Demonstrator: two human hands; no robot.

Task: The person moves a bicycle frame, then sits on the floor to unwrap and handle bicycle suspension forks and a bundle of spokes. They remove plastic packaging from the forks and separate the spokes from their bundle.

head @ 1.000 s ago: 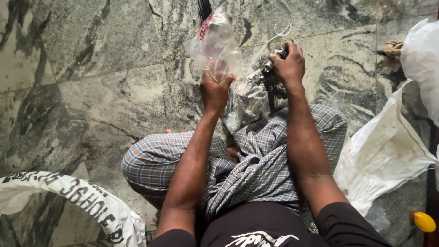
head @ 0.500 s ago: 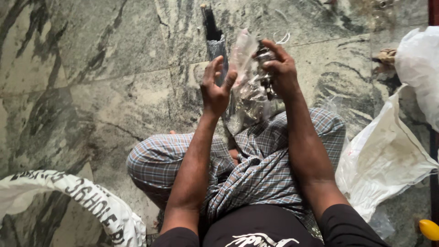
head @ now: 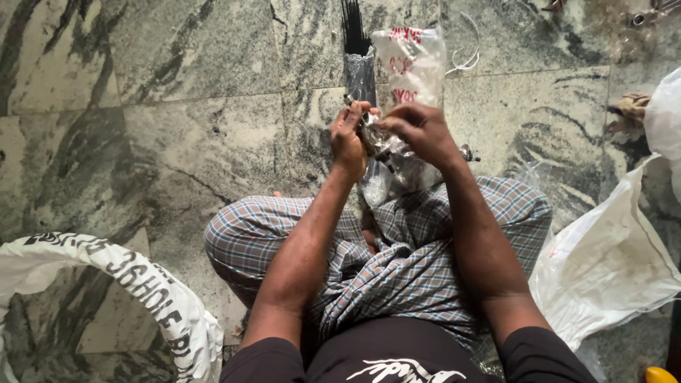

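Note:
I sit cross-legged on a green marble floor in a checked cloth. My left hand (head: 349, 135) and my right hand (head: 420, 132) meet in front of me, both gripping a small clear plastic bag (head: 389, 157) that holds small metal parts. The bag hangs down between my hands toward my knees. Just beyond my hands on the floor lies a clear plastic packet with red writing (head: 410, 64). Beside it sits a bundle of thin black rods (head: 357, 50) in a plastic sleeve.
A large white sack with black lettering (head: 135, 284) lies at the lower left. Another white sack (head: 610, 255) lies open at the right. White wire loops (head: 468, 50) and small metal bits (head: 638, 18) sit at the top right. A yellow object (head: 660, 374) shows at the bottom right corner.
My hands have come together on the small clear bag, which was held spread apart before. The view has shifted, so the packet and the rods show clearly beyond my hands.

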